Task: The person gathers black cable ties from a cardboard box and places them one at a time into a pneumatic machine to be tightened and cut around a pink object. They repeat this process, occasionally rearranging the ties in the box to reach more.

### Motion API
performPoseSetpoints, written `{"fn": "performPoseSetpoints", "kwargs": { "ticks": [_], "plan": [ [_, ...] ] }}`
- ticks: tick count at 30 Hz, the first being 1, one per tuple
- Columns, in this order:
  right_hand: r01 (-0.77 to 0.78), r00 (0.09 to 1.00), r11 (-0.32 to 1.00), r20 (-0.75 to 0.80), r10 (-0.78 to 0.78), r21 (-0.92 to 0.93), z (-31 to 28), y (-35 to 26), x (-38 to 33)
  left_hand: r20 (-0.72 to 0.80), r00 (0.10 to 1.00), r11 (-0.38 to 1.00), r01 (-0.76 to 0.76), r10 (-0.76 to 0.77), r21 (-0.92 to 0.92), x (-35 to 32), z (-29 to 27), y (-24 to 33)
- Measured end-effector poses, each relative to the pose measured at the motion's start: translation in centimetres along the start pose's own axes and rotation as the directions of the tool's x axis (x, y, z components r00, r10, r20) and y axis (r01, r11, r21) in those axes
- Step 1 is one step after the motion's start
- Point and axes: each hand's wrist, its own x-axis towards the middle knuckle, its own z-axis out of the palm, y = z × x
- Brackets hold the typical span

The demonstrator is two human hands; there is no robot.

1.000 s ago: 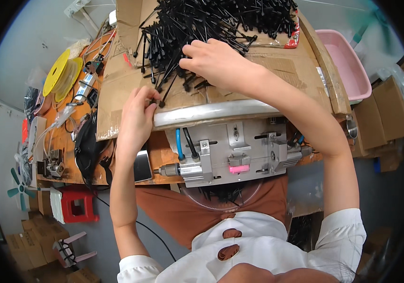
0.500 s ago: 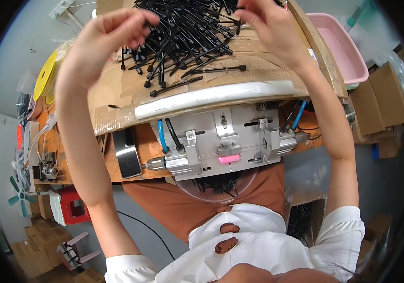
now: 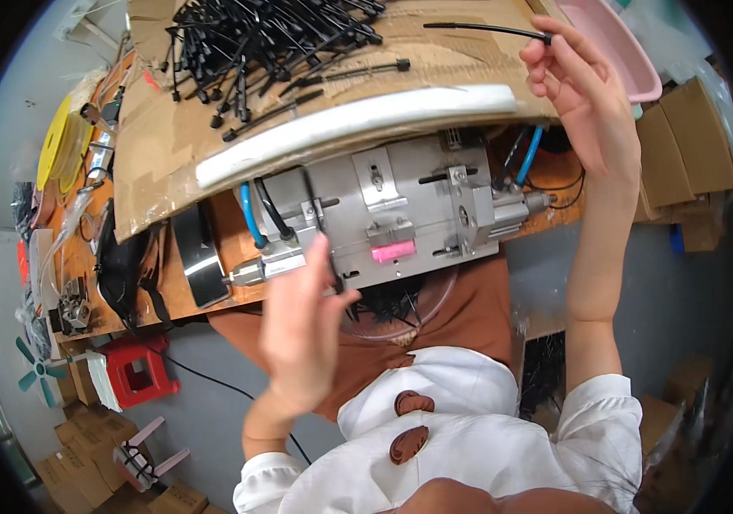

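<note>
My right hand is raised at the right side of the cardboard and pinches a thin black plastic stick by its thicker end. The stick points left. Smeared by motion, my left hand is low, in front of the left part of a metal fixture. Between its fingers and thumb stands a black stick, upright and blurred. A small bright pink block sits at the fixture's front middle. On the cardboard lies a pile of similar black sticks with knobbed ends.
A white padded strip runs along the cardboard's front edge. Blue air hoses meet the fixture. A dark phone lies left of it. Below sits a clear bowl with black pieces. A pink tub stands at the right.
My left hand has come down from the pile to the fixture with a black stick. My right hand has moved right, away from the pile, with another. The view has shifted.
</note>
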Motion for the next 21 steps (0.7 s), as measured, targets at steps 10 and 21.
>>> {"fn": "performPoseSetpoints", "kwargs": {
  "ticks": [10, 21],
  "plan": [
    [0.044, 0.999, 0.981, -0.034, -0.038, 0.191, 0.4, 0.3, -5.2, 0.235, 0.971, 0.974, -0.011, -0.043, 0.226, -4.6, 8.0, 0.4],
    [0.143, 0.984, 0.989, -0.104, -0.145, -0.03, 3.5, -0.3, -8.6, 0.247, 0.969, 0.953, -0.067, -0.008, 0.294, -3.6, 7.8, 0.9]
  ]
}}
